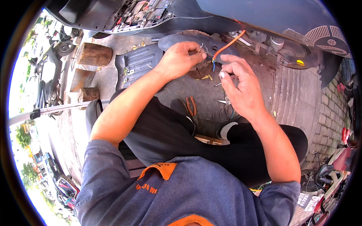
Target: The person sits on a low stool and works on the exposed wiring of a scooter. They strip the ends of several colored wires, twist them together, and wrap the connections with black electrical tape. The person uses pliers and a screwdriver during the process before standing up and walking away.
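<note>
My left hand point(183, 58) is closed in a pinch, with a thin wire point(201, 48) showing at its fingertips. To its right, an orange cable point(230, 42) hangs down from the dark vehicle body, and a blue wire end point(213, 66) sticks out at its lower tip. My right hand point(243, 84) is beside that tip, fingers bent and apart, slightly blurred, with nothing visible between them. Behind both hands lies a dark curved plastic part point(177, 41) on a wooden stump point(203, 71).
Orange-handled pliers point(191, 106) lie by my feet, near another small metal tool point(226, 101). A ribbed dark panel point(137, 64) with small bits on it is at left, beside wood blocks point(94, 54). The vehicle's opened compartment point(141, 16) is above; parked scooters point(49, 79) stand at far left.
</note>
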The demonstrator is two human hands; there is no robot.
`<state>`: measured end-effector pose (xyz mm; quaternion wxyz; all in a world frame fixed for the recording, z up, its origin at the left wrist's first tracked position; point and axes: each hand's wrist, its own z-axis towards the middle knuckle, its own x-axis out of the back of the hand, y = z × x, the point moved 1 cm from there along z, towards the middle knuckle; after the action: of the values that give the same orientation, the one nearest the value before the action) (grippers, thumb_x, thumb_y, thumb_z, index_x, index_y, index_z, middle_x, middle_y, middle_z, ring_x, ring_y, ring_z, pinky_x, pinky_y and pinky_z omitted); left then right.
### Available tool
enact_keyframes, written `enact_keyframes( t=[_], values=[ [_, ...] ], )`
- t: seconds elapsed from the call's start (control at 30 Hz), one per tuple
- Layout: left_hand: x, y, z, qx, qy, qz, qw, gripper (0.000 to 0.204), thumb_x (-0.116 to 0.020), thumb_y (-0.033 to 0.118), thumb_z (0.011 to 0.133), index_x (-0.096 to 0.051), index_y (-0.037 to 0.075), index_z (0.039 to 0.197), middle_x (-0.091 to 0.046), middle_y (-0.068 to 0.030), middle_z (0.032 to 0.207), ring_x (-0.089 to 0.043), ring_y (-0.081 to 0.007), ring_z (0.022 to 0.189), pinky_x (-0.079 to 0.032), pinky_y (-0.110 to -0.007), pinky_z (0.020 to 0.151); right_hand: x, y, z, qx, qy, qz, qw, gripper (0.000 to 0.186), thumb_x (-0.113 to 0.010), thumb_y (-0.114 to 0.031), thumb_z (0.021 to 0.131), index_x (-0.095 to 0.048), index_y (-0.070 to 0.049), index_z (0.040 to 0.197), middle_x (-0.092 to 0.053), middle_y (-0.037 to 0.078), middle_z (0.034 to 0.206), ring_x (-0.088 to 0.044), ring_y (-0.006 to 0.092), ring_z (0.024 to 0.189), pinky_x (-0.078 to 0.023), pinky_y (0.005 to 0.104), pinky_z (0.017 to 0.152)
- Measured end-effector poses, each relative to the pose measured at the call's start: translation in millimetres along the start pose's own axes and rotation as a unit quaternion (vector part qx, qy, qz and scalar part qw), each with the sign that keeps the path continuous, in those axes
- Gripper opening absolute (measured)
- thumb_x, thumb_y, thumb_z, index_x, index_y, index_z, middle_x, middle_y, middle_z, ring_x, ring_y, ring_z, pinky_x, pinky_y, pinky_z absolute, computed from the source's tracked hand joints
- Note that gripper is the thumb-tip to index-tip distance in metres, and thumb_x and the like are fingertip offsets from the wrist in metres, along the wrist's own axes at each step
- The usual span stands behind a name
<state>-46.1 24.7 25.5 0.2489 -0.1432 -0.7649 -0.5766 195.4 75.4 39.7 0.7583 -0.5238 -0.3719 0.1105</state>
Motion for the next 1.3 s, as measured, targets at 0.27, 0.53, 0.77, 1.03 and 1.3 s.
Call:
enact_keyframes(
  t=[0.27, 0.53, 0.77, 1.03, 1.3],
  values=[
    [-13.7, -16.2, -4.7, 0.004, -0.131, -0.227, 0.965, 0.02, -0.068, 0.021, 0.108, -0.073, 0.002, 0.107, -0.073, -0.0018, 0.096, -0.063, -0.0093, 0.089, -0.051, -0.03, 0.084, -16.2, 13.9, 2.9, 0.099, -0.034, -0.114, 0.988, 0.011, -0.071, -0.013, 0.099, -0.067, -0.003, 0.104, -0.065, 0.02, 0.151, -0.06, 0.0405, 0.136, -0.049, 0.0501, 0.115],
    [-7.9, -14.1, -4.3, 0.109, -0.113, -0.273, 0.949, 0.019, -0.066, 0.023, 0.108, -0.073, 0.005, 0.109, -0.066, 0.0003, 0.09, -0.06, -0.0094, 0.082, -0.05, -0.026, 0.071, -15.8, 22.7, 6.4, 0.133, -0.068, -0.136, 0.979, 0.011, -0.071, -0.01, 0.097, -0.067, -0.004, 0.105, -0.071, 0.013, 0.139, -0.062, 0.0376, 0.135, -0.049, 0.0501, 0.114],
    [-15.5, -8.6, 0.7, 0.087, -0.076, -0.224, 0.968, 0.02, -0.069, 0.026, 0.107, -0.075, 0.007, 0.106, -0.063, 0.0034, 0.088, -0.056, -0.0059, 0.079, -0.045, -0.024, 0.066, -26.4, 30.4, 4.5, 0.198, -0.077, -0.216, 0.953, 0.016, -0.073, -0.012, 0.097, -0.067, -0.003, 0.109, -0.073, 0.013, 0.129, -0.066, 0.0349, 0.13, -0.051, 0.0487, 0.111],
    [-14.4, -12.3, 17.2, 0.081, -0.103, -0.25, 0.959, 0.02, -0.072, 0.025, 0.104, -0.075, 0.005, 0.103, -0.06, 0.0048, 0.084, -0.053, -0.0045, 0.078, -0.043, -0.023, 0.065, -6.9, 20.8, 53.9, -0.133, -0.078, 0.055, 0.986, 0.015, -0.064, -0.017, 0.109, -0.067, -0.003, 0.113, -0.077, 0.009, 0.097, -0.076, 0.0226, 0.089, -0.058, 0.0382, 0.077],
    [-11.9, -9.8, 14.6, 0.094, -0.105, -0.262, 0.955, 0.019, -0.074, 0.023, 0.101, -0.076, 0.004, 0.103, -0.059, 0.004, 0.082, -0.052, -0.0053, 0.073, -0.042, -0.024, 0.063, -22.0, 47.8, 66.7, -0.148, -0.016, 0.075, 0.986, 0.016, -0.079, -0.017, 0.101, -0.075, -0.002, 0.103, -0.071, 0.0, 0.088, -0.065, 0.008, 0.08, -0.053, 0.0284, 0.07]
  ],
)
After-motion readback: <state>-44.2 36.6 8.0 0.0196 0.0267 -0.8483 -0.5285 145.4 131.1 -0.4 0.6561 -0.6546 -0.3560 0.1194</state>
